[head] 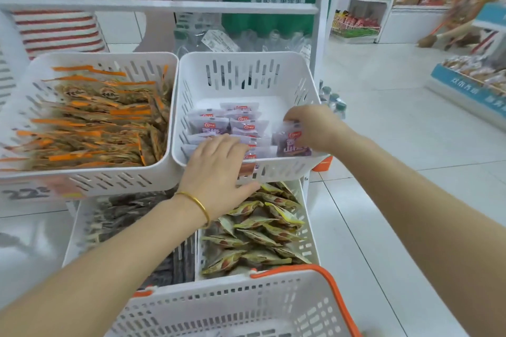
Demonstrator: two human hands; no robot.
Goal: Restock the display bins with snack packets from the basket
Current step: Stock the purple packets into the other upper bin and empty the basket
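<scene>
We see the left hand (216, 169) lying palm down across the front rim of the white slotted plastic bin (246, 61) on the upper right of the rack; its fingers are fairly straight and spread, resting on the rows of small purple-and-white packets (232, 123) inside, and it grips nothing; a thin gold bangle (197, 203) sits on that wrist. The right hand (312, 126) reaches in over the bin's right wall; its fingers curl round one purple-and-white snack packet (292, 143), held upright at the bin's front right corner, just beside the rows. To the left we find a second white slotted bin (104, 59) full of brown packets with orange edges (90, 123); below, a lower bin (309, 249) holds yellow-green packets (260, 230). Nearest us stands the white plastic basket (232, 306) with its orange handle (332, 290); we cannot tell what it contains.
</scene>
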